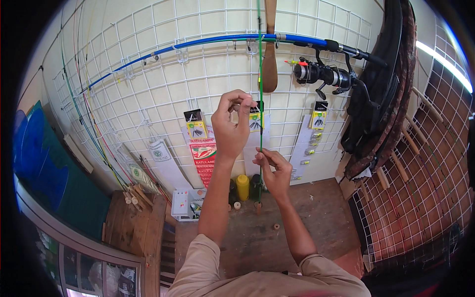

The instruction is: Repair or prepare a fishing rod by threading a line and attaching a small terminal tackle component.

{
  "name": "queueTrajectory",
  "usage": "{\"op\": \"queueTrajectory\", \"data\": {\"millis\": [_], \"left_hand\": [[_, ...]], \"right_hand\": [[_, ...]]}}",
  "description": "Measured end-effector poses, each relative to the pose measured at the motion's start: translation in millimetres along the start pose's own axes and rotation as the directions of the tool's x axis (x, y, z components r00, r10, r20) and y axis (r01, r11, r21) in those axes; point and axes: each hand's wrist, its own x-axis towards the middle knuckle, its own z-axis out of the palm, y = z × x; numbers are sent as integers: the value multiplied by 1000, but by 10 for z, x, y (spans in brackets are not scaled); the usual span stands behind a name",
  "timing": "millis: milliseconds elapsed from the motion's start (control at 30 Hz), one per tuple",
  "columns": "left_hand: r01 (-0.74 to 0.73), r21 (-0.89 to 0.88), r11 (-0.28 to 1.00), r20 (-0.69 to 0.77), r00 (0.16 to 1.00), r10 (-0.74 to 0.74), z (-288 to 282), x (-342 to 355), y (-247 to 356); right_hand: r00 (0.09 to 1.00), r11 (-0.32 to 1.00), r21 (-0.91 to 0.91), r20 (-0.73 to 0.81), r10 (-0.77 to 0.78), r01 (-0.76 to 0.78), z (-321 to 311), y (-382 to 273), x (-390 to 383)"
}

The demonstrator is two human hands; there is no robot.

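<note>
Left hand (232, 121) curls nearly closed, its hold unclear; right hand (277, 174), at five o'clock, pinches the green rod (261, 64), cut off at twelve; brown surface (257, 237) spreads toward six.

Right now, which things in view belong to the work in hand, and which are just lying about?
In use:
- slim green rod, upright
- left hand, raised beside it
- right hand, fingertips at it, lower down

Lying about:
- blue rod
- black reel
- yellow bottle
</note>
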Motion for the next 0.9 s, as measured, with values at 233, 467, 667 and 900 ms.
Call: {"op": "queueTrajectory", "data": {"millis": [233,467,667,900], "left_hand": [[-37,-56,998,-27,999,35,-37,37,190],[5,-29,1000,-68,998,-7,-166,-77,266],[-34,155,987,-99,994,50,-271,-273,313],[-33,200,979,-218,973,77,-442,-591,350]], "right_hand": [[995,1000,-19,101,9,-8,-10,-163,-6],[997,998,-30,55,-48,50,-28,-188,-54],[998,992,-110,42,-55,59,-24,-180,-161],[998,972,-223,10,-70,70,-12,-199,-415]]}}
